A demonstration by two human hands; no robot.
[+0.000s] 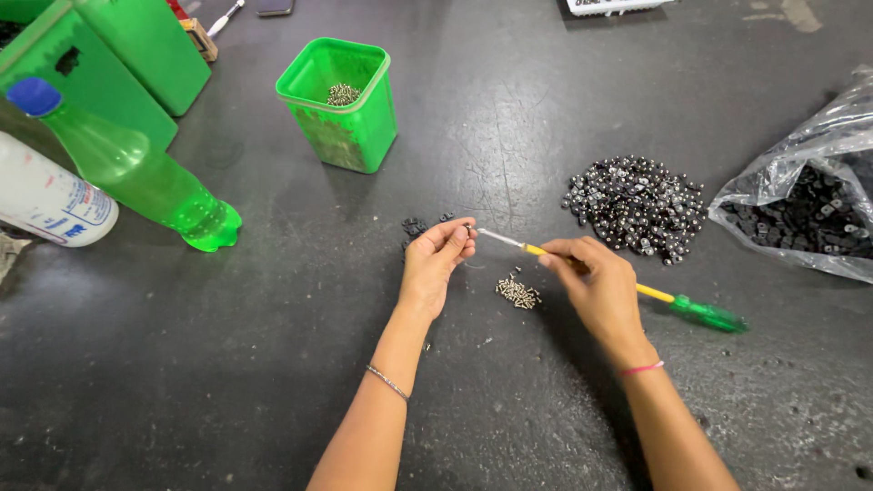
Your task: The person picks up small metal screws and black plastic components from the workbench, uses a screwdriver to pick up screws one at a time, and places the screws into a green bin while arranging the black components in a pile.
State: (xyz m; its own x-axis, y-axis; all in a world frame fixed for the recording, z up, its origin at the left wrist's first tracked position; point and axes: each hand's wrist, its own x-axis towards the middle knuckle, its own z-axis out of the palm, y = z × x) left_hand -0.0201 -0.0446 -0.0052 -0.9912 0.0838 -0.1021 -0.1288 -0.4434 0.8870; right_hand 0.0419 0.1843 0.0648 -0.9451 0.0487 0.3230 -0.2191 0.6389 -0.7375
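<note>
Right hand gripping screwdriver; green bin with small screws inside.

Screwdriver between both hands

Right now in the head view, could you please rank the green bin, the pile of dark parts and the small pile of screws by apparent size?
1. Green bin, though it looks close to the next.
2. Pile of dark parts, spread flat.
3. Small pile of screws, between the left hand and right hand, clearly smallest.
</note>
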